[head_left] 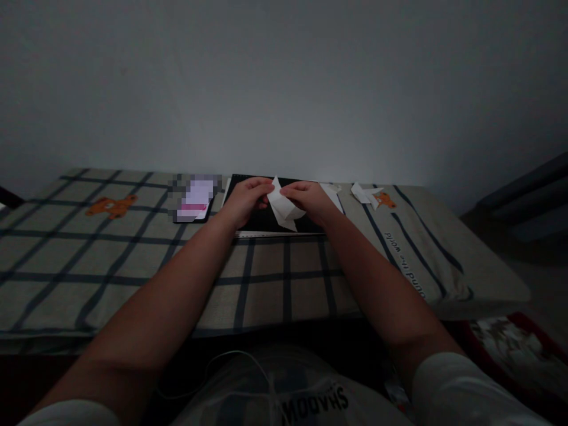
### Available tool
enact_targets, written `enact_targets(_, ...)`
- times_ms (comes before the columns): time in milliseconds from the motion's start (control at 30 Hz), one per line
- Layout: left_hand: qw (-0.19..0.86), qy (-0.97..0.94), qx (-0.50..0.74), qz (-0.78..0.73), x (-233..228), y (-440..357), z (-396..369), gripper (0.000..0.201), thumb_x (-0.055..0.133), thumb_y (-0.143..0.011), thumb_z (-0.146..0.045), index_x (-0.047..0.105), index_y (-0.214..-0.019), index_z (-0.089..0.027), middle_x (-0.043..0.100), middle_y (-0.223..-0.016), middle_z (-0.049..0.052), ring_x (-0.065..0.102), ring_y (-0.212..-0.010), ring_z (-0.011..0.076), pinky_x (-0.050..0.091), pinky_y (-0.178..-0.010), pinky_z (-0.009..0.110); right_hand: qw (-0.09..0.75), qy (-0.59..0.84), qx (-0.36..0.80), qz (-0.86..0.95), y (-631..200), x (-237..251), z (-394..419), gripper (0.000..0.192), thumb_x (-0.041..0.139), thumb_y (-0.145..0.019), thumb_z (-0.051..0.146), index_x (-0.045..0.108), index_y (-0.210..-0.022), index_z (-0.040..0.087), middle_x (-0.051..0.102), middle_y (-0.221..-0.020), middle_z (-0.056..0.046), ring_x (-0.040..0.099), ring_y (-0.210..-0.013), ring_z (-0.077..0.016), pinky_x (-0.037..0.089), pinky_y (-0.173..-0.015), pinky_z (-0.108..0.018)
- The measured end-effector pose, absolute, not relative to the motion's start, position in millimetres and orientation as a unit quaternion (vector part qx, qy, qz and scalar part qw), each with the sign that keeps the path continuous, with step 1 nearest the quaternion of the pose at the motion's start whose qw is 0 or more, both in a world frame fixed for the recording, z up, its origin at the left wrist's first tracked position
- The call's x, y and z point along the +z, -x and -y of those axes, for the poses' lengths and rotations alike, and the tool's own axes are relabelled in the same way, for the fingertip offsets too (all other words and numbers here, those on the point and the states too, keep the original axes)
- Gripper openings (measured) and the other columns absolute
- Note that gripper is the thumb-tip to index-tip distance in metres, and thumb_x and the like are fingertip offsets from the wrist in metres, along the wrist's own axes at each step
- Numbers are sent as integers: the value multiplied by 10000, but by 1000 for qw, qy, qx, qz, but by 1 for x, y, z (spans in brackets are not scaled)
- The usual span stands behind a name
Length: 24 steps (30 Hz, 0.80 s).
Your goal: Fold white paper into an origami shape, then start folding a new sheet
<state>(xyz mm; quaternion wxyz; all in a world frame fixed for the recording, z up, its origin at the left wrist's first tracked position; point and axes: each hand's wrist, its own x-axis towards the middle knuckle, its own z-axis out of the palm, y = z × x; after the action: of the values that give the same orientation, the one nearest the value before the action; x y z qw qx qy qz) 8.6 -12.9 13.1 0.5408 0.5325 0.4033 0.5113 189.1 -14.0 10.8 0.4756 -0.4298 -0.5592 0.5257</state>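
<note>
Between my two hands is a folded piece of white paper point(284, 207), with a pointed tip standing up and a wider part hanging below. My left hand point(249, 198) pinches it near the tip from the left, thumb and forefinger on the paper. From the right, my right hand point(310, 200) pinches it at about the same height and covers part of its edge. Both hands are over a black spiral-edged notebook point(261, 226), which lies flat with white pages showing along its borders.
A phone point(195, 198) with a lit, blurred screen lies left of the notebook. Folded white paper point(366, 194) rests to the right. A checked cloth point(284, 284) covers the surface, against a grey wall point(284, 89). A red container point(528, 331) with pale scraps stands low at right.
</note>
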Motion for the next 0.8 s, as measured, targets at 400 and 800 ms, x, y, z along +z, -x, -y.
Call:
enact_targets(400, 497, -541, 515, -443, 9, -9, 13, 363, 825, -623, -498, 743, -773, -178, 690, -739, 43, 566, -626, 118, 411, -499, 196, 484, 415, 519, 569, -190, 15, 16, 228, 803, -648, 339, 726, -787, 175, 674, -711, 7, 539, -615, -87, 452, -603, -229)
enact_targets(800, 432, -578, 537, -436, 8, -13, 16, 341, 808, -650, -483, 766, -783, -172, 733, -784, 55, 598, -665, 143, 459, -563, 237, 487, 413, 521, 567, -189, 15, 15, 236, 802, -673, 371, 705, -768, 178, 638, -682, 27, 517, -606, -79, 445, -608, -222)
